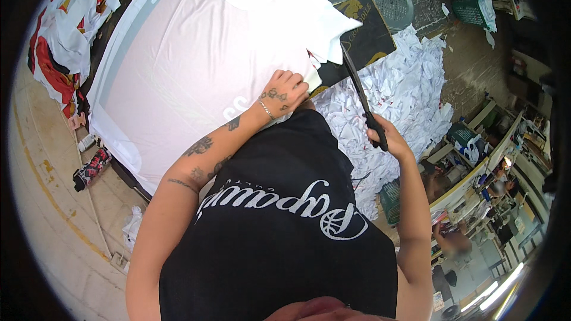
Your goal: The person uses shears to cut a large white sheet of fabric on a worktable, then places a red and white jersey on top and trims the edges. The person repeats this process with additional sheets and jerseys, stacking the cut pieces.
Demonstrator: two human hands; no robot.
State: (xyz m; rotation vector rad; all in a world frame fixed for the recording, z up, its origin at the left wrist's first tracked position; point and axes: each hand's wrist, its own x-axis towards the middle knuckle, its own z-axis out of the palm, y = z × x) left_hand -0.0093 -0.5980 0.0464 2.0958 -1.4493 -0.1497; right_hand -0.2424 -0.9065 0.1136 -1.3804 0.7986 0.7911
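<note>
**Shears at the fabric's edge, other hand pinning the stack**

The left hand (286, 90) lies knuckles-up on the pale pink-white fabric stack (196, 53) spread over the cutting table (128, 175), fingers curled down and pressed against the cloth close to its near right edge. A thin bracelet (266, 109) sits at the wrist and the forearm runs back along the table's near edge. The hand grips nothing; it bears down flat on the top layer.

The right hand (386, 137) is wrapped tight around the black handles of a long pair of shears (361, 98). The blades point up and away from the person, their tip reaching the white corner of the fabric that juts past the right end of the stack. Whether the blades are apart or together at the tip cannot be told, as they read as one dark line. The two hands are well apart, the stack's right edge lying between them.

Beyond the table's right end a heap of white fabric offcuts (410, 89) covers the floor, running under the shears and the right forearm. A dark printed sheet (357, 18) lies at the far right corner of the table, beneath the white fabric. At the far left corner sits a pile of red and white garments (65, 35). A green crate (391, 201) stands on the floor by the offcuts
</note>
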